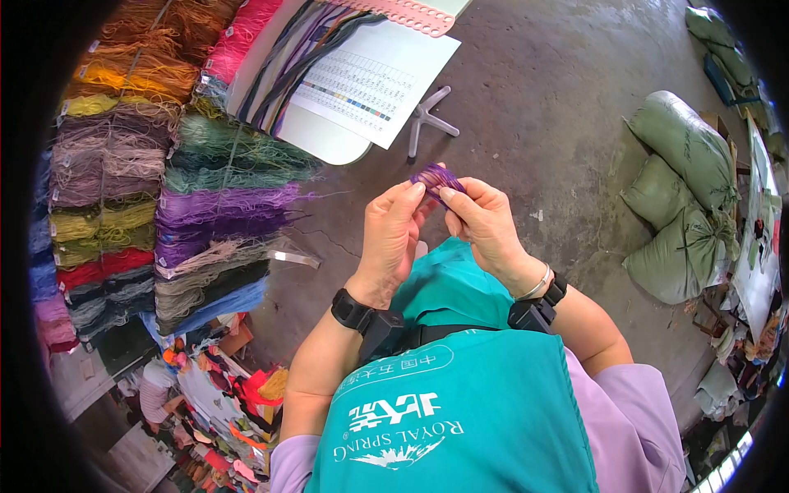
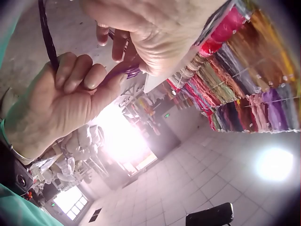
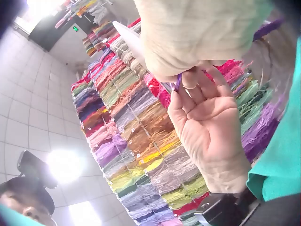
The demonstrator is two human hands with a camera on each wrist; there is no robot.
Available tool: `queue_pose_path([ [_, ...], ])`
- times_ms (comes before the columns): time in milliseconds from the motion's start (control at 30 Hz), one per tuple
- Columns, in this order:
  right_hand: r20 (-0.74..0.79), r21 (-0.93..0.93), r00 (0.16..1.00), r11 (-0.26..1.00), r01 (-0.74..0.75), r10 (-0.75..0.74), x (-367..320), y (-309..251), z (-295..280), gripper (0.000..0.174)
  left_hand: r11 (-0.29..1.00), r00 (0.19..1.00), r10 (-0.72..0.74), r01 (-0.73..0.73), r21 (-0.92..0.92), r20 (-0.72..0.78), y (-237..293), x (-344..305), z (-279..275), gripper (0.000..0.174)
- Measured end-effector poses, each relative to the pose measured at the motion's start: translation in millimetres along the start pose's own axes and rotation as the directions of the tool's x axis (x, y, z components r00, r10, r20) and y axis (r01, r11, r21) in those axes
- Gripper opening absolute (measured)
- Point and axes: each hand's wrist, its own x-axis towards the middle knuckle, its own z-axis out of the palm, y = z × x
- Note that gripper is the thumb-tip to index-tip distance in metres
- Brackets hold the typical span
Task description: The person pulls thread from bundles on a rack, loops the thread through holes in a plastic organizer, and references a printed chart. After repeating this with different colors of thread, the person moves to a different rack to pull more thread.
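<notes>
A small bundle of purple yarn [image 1: 438, 178] is stretched between the two hands, in front of the teal apron [image 1: 460, 403]. My left hand [image 1: 393, 234] pinches one side of it between thumb and fingertips. On the other side, my right hand [image 1: 486, 220] grips it, thumb on top. In the left wrist view, purple strands [image 2: 133, 72] run between the fingertips, and a longer purple length [image 2: 46, 35] extends from behind the curled fingers of the right hand [image 2: 66, 94]. The right wrist view has a thin purple strand [image 3: 178, 81] at the left hand's [image 3: 207, 117] fingertips.
Stacked yarn skeins [image 1: 230, 156] in many colours fill the left side. A white table [image 1: 333, 148] holds a printed sheet [image 1: 403, 74], dark strands [image 1: 283, 74] and a pink holed strip [image 1: 411, 15]. Green sacks [image 1: 678, 197] lie at right. Another person [image 1: 156, 390] is at lower left.
</notes>
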Motion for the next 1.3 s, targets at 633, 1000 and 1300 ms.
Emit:
queue_pose_path([
  [633,0.027,0.101,1.0,0.995,0.004,-0.006,3.0,3.0,-4.2,0.016,0.99,0.996,-0.072,0.078,0.121,-0.055,0.0,2.2,-4.6,0.005],
  [1000,0.01,-0.056,0.999,0.997,0.047,-0.047,2.5,0.7,0.2,0.015,0.993,0.993,-0.117,0.118,-0.031,0.022,0.0,1.0,-3.1,0.028],
  [1300,-0.007,-0.079,0.999,0.996,0.049,-0.05,1.6,0.4,1.9,0.014,0.989,0.997,-0.073,0.07,-0.132,-0.023,-6.1,4.9,-0.4,0.021],
])
